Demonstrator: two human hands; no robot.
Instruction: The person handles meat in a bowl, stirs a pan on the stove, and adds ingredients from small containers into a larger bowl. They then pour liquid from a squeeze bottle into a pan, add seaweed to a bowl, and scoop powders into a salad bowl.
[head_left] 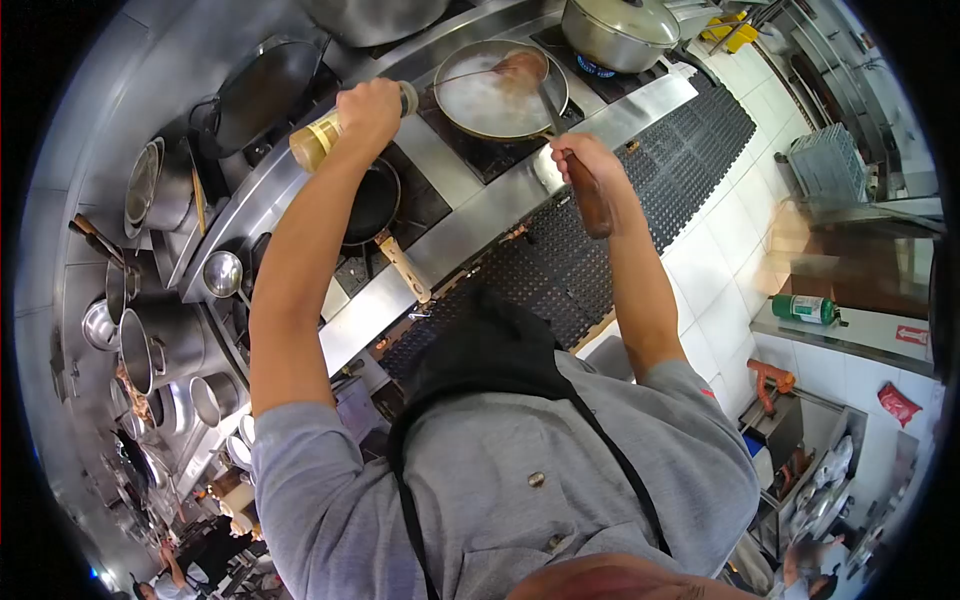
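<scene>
My left hand [370, 110] is closed around a bottle [318, 142] with yellowish contents, tipped sideways with its mouth toward the pan. From the mouth a thin dark stream runs across to a brown, rounded patch [522, 70] over the pan. My right hand [585, 158] grips the thick wooden handle of a ladle [590, 205]. Its metal shank crosses the near rim of the pan and leads to that brown patch. The wide frying pan [487, 133] sits on the stove, with whitish, steamy-looking contents.
A lidded pot [620, 35] stands over a blue flame beyond the pan. Nearer is a black skillet [375, 200] with a wooden handle sticking out past the stove edge. Pots and a steel ladle [222, 273] line the left side. Black rubber matting [680, 150] covers the floor alongside.
</scene>
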